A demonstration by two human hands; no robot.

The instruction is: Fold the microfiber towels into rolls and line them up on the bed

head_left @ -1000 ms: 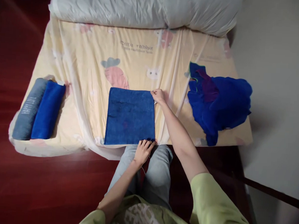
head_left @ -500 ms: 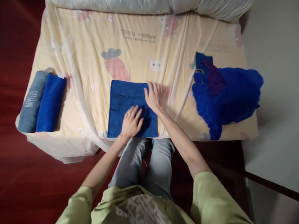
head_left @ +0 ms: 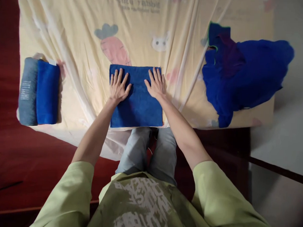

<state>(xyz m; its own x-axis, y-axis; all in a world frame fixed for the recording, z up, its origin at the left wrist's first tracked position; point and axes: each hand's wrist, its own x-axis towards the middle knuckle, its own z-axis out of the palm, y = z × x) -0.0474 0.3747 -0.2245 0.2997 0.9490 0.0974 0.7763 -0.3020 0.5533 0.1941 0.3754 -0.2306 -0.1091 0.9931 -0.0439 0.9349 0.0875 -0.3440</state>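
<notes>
Left hand (head_left: 119, 88) and right hand (head_left: 156, 84) are both lying palm down on the blue towel (head_left: 139, 106), fingers spread and pointing away from the body; neither is gripping anything. They are resting near its two far corners, one along each side edge. The towel is lying flat and roughly square on the near part of the bed (head_left: 142, 42), just in front of the person's jeans (head_left: 134, 150), its closest edge running along the bed's rim.

It is looking light, soft and limp, with a matt surface that is probably giving bare skin good grip, and nothing is suggesting fragility. Since it is likely to be sagging wherever it is lacking support, pinching two corners of one edge, thumbs above and fingers beneath, is seeming the surest hold; a single pinch midway would probably be leaving the rest drooping and creasing. Whether it is lying in several layers, I cannot tell.

Off to the left, a grey roll (head_left: 28, 93) and a blue roll (head_left: 47, 94) are lying side by side, touching. Well to the right, a crumpled blue heap (head_left: 257, 71) is spreading loosely.
</notes>
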